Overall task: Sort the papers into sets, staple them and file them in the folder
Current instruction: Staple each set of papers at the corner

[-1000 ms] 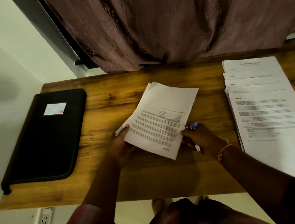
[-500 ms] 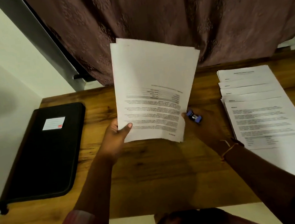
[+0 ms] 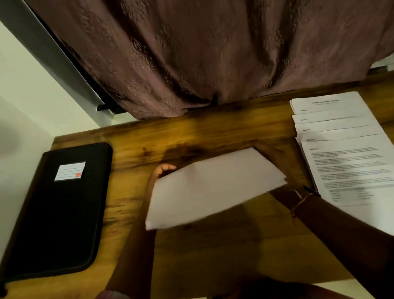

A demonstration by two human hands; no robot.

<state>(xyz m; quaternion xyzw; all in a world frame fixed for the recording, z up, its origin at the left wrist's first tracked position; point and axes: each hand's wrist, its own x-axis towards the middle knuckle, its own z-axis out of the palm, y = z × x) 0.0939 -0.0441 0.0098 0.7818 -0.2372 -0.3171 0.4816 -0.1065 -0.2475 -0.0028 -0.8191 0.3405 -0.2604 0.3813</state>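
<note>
My left hand (image 3: 162, 170) curls its fingers over the far left corner of the set of papers (image 3: 214, 187), gripping it. The set is off the desk (image 3: 206, 257) and tilted, blank back toward me. My right hand (image 3: 277, 160) is at the set's right edge, its fingers hidden behind the sheets, so I cannot tell its grip. The black folder (image 3: 56, 219) lies closed well left of my left hand, and a fanned stack of printed pages (image 3: 355, 165) lies just right of my right hand.

One folder (image 3: 55, 214), two paper stacks (image 3: 360, 164)
</note>
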